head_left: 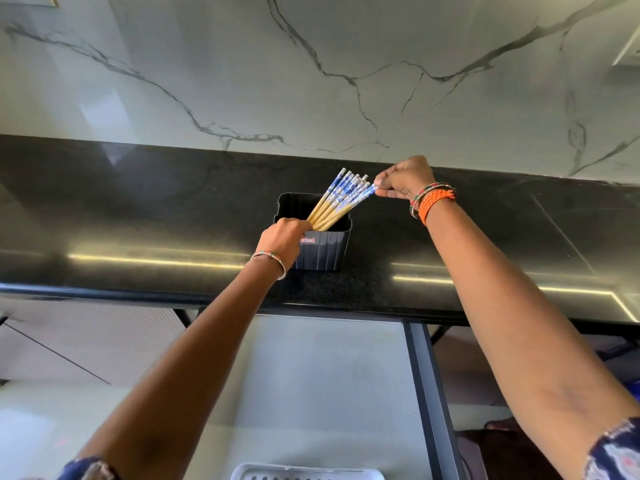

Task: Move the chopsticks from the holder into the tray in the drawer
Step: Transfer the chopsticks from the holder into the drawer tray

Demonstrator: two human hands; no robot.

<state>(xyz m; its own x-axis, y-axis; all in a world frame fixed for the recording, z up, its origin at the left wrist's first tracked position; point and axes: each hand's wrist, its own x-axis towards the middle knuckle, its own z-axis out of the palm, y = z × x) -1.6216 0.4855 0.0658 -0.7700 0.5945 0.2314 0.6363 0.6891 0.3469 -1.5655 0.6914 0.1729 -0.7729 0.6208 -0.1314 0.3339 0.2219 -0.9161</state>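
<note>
Looking down, we note nearest us the rim of a white perforated tray (290, 472) at the bottom edge, lying in the open drawer (329, 382). Beyond it runs the black table (138, 216). On it stands the dark holder (322, 247), upright; our left hand (282, 239) is closed around its near left rim. The chopsticks (341, 199), blue-patterned at the tops, lean right inside the holder. Our right hand (403, 180) pinches the top of the rightmost chopstick between fingertips. Farthest back is the veined marble wall (311, 64).
</note>
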